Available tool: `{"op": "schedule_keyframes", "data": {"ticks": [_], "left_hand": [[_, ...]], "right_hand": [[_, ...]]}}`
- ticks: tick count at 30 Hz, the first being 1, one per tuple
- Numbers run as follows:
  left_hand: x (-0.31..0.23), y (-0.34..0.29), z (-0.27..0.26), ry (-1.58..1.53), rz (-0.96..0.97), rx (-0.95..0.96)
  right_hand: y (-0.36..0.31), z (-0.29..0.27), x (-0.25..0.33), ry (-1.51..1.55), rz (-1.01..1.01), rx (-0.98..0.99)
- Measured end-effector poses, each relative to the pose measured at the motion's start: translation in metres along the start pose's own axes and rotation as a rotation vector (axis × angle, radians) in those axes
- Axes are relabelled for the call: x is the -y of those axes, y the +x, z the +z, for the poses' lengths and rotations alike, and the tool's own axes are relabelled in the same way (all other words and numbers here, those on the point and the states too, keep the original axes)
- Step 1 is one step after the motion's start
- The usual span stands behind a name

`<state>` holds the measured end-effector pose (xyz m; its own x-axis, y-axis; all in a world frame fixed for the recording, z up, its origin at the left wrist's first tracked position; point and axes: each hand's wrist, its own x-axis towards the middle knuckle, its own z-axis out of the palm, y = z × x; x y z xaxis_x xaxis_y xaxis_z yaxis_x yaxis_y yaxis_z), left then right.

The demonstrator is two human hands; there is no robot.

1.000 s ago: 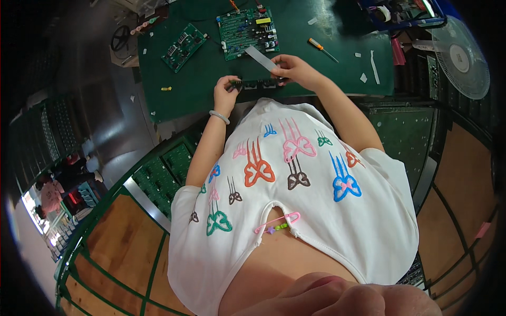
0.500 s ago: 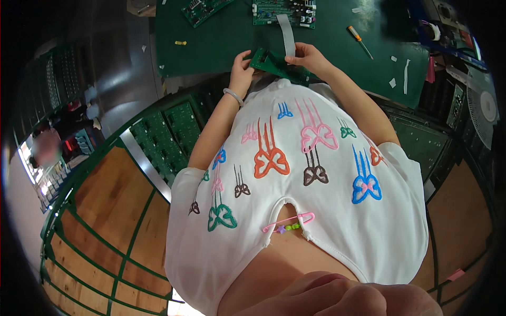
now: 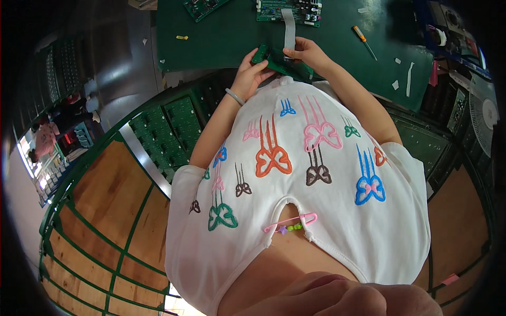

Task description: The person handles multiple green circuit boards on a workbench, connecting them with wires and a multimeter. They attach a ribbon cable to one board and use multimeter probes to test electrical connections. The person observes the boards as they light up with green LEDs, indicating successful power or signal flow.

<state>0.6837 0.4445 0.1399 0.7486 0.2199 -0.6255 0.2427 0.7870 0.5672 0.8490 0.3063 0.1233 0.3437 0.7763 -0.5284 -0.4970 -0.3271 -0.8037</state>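
1. My slim green circuit board [image 3: 278, 65] is in front of my white shirt with embroidered bows [image 3: 295, 137], by the near edge of the dark green table [image 3: 221, 47].
2. To the left, a stretch of tabletop separates my left hand [image 3: 252, 78] from a small yellow piece [image 3: 182, 37]; to the right, another runs from my right hand [image 3: 311, 55] to a screwdriver with an orange handle [image 3: 363, 41].
3. Beyond the screwdriver, a thin white strip [image 3: 409, 79] and a white scrap [image 3: 395, 85] lie near the table's right edge.
4. At the far side sit a green board crowded with components [image 3: 269, 13] and, left of it, a second green board [image 3: 204, 8], both cut off by the view.
5. A shiny grey floor [image 3: 113, 79] spreads to the left; a pale round fan [image 3: 482, 105] stands at the right.
6. My left hand grips the slim board's left end. My right hand pinches a flat grey ribbon cable [image 3: 289, 31] where it meets the board; I cannot tell whether it is attached.
7. The slim board looks tilted, with a dark opening near its left end.
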Motion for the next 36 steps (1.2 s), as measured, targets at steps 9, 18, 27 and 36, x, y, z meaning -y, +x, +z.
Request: {"op": "schedule_keyframes", "data": {"ticks": [9,18,27,36], "left_hand": [[-0.026,-0.024,0.030,0.598,0.413,0.108],[-0.016,-0.023,0.039,0.951,0.539,0.044],[-0.023,-0.030,0.056,0.995,0.493,-0.014],[-0.026,-0.012,0.059,1.224,0.755,-0.011]], "right_hand": [[-0.012,0.003,0.028,0.223,-0.006,0.094],[-0.020,0.024,0.030,0.257,-0.047,-0.073],[-0.027,0.035,0.017,0.192,-0.187,-0.259],[-0.027,0.038,0.020,0.079,-0.239,-0.441]]}}
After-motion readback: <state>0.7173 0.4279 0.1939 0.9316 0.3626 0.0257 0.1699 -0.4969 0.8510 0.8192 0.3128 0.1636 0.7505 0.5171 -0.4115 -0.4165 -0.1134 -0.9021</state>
